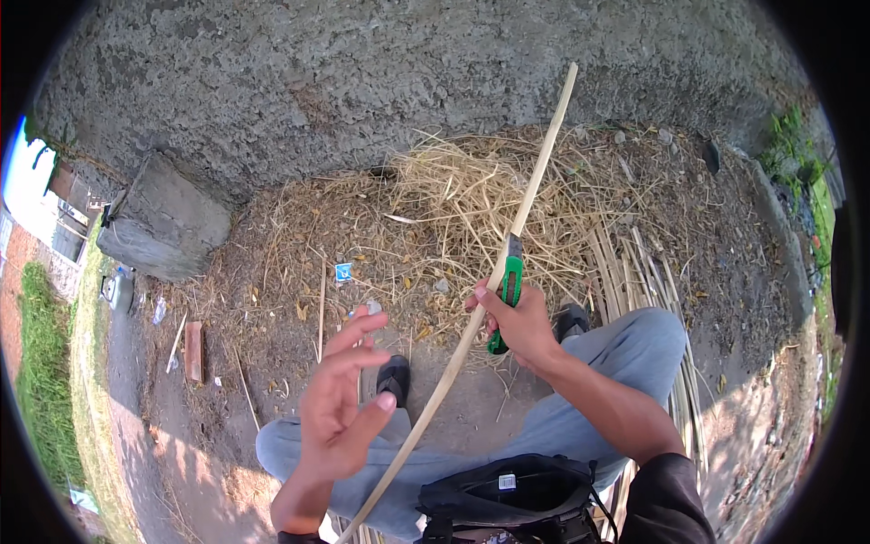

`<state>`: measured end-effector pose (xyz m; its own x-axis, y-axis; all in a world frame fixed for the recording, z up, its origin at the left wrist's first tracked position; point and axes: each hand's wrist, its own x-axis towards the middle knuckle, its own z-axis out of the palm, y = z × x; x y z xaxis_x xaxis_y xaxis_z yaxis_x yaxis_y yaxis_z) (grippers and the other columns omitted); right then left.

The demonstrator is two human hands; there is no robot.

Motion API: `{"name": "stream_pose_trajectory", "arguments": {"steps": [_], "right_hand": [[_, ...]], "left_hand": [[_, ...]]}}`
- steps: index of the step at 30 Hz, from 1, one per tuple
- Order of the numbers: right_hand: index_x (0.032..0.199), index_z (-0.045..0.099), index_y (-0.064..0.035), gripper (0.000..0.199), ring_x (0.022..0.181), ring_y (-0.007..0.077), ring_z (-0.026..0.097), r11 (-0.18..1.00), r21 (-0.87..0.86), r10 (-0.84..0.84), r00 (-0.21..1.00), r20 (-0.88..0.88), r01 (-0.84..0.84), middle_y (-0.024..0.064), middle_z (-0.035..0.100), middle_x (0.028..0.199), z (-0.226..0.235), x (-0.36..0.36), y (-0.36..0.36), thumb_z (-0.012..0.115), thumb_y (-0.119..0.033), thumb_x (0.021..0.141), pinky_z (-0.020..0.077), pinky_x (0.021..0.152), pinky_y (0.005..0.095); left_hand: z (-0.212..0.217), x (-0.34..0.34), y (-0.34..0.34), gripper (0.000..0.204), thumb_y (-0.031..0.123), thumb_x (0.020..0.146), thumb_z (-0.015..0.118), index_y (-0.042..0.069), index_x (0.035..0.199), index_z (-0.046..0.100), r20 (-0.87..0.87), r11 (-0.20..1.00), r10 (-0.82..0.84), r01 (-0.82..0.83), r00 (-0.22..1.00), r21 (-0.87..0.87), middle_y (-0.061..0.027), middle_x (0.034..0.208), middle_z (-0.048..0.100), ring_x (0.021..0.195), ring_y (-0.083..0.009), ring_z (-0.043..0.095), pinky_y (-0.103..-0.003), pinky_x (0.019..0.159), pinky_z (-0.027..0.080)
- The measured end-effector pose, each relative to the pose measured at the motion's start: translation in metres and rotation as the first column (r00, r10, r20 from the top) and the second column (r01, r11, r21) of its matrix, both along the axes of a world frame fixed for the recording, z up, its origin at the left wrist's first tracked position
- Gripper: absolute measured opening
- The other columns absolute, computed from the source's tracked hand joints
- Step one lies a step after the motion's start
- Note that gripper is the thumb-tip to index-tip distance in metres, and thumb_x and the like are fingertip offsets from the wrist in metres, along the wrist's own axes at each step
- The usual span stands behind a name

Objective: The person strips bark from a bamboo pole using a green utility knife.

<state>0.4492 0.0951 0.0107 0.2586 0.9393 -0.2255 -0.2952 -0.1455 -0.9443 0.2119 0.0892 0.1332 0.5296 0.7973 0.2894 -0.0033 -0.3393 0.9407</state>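
Right hand (523, 325) closed around a green-handled knife (509, 288) and, in the same grasp, pinning a long pale bamboo strip (507, 245); blade lies against the strip just above the fist. Left hand (343, 408) empty, fingers spread and loosely curled, palm turned toward the strip, near it but not touching.

Strip position: runs diagonally, upper end high against the rough grey wall (362, 82), lower end passing across the lap and out at the lower edge of view beside a black bag (507, 497). It crosses between the knees of the grey trousers (634, 349).

Ground: bare packed earth (195, 426). A heap of dry shavings and straw (462, 195) lies at the foot of the wall. A bundle of finished slats (634, 272) lies along the ground on the right side, partly under the right leg. Concrete block (163, 218) toward the left end of the wall. Black sandals (393, 376) on the ground below the knees.

Step judged: shaving or splitting the strip, mid-stroke pause, with the free hand off the work.

Next move, as a judgement: the left hand needs to take hold of the lower part of the strip to steady it, fingers kept clear of the blade path, before the knife is driven along the grain.
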Motion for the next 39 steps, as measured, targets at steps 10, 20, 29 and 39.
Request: {"name": "stream_pose_trajectory", "arguments": {"steps": [10,20,29,39], "right_hand": [[0.107,0.062,0.0007,0.017,0.059,0.007,0.049,0.995,-0.028,-0.102,0.974,-0.205,0.098,0.0093,0.068,0.088,0.016,0.017,0.003,0.059,-0.012,0.097,0.0467,0.056,0.0252],[0.105,0.064,-0.0027,0.022,0.058,0.0075,0.045,0.98,-0.055,-0.199,0.9,-0.387,0.192,0.001,0.059,0.078,0.038,0.037,0.007,0.056,-0.023,0.1,0.0414,0.055,0.0272],[0.101,0.066,-0.0051,0.019,0.057,0.0059,0.043,0.915,-0.001,-0.37,0.835,-0.407,0.404,-0.0013,0.059,0.078,0.052,0.082,0.02,0.063,-0.024,0.098,0.0396,0.053,0.0246],[0.117,0.058,-0.0024,0.029,0.057,0.0105,0.045,0.889,0.112,-0.455,0.886,0.095,0.444,0.003,0.06,0.08,0.049,0.099,0.028,0.052,-0.027,0.103,0.0401,0.054,0.0279]], "left_hand": [[0.043,0.027,-0.116,0.031,-0.001,0.071,0.064,0.024,0.087,0.071,0.495,0.99,-0.083,0.129,0.865,-0.059,-0.0332,0.139,0.033,0.127,-0.0418,0.04,-0.048,0.108,0.035],[0.053,0.038,-0.076,0.015,0.002,0.081,0.06,0.015,0.084,0.065,0.489,0.974,-0.204,0.128,0.848,0.184,-0.0336,0.116,0.052,0.109,-0.0392,0.054,-0.049,0.085,0.05],[-0.062,-0.025,-0.022,0.07,0.031,0.092,0.071,-0.001,0.142,0.036,-0.416,0.881,-0.277,0.056,0.866,-0.47,-0.0195,0.134,0.05,0.116,-0.023,0.055,-0.035,0.086,0.051],[-0.082,0.002,-0.028,0.027,0.027,0.102,0.056,0.002,0.106,0.064,-0.574,0.953,-0.184,0.003,0.798,-0.302,0.0,0.067,0.057,0.057,-0.0064,0.053,-0.026,0.052,0.042]]}}
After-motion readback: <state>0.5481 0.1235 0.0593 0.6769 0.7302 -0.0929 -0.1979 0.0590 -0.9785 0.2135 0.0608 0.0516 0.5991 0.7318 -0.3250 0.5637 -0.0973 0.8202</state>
